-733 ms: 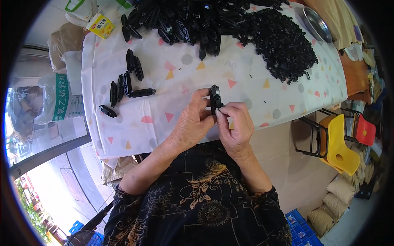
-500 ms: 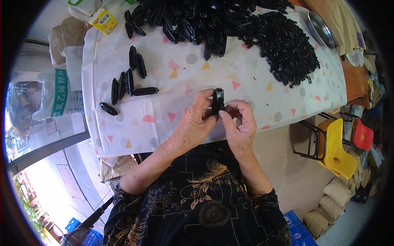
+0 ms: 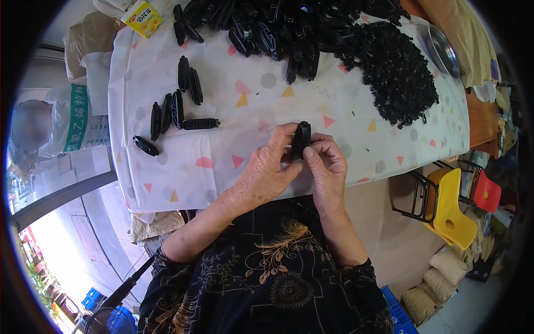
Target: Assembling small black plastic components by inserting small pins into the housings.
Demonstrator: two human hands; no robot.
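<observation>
A long, narrow black plastic part [image 3: 301,138] stands nearly upright between my hands, above the near edge of the table. My left hand [image 3: 266,171] grips it from the left, with the fingers behind and the thumb low. From the right, my right hand [image 3: 328,173] pinches its lower end between thumb and bent fingers. Its exact kind does not show. To the left on the cloth lie several similar black parts [image 3: 201,123], some side by side. Farther back is a large heap of such parts [image 3: 267,39]. A heap of small black pieces [image 3: 397,78] adjoins it on the right.
A patterned white cloth [image 3: 267,103] covers the table. At its back right edge sits a round metal dish [image 3: 443,51], and at the back left a yellow box [image 3: 143,19]. A yellow chair [image 3: 453,209] and stacked sacks [image 3: 439,285] stand at the right.
The black part has turned in my fingers, showing a different side. My left thumb has moved slightly away from its lower end. The whole view has shifted a little.
</observation>
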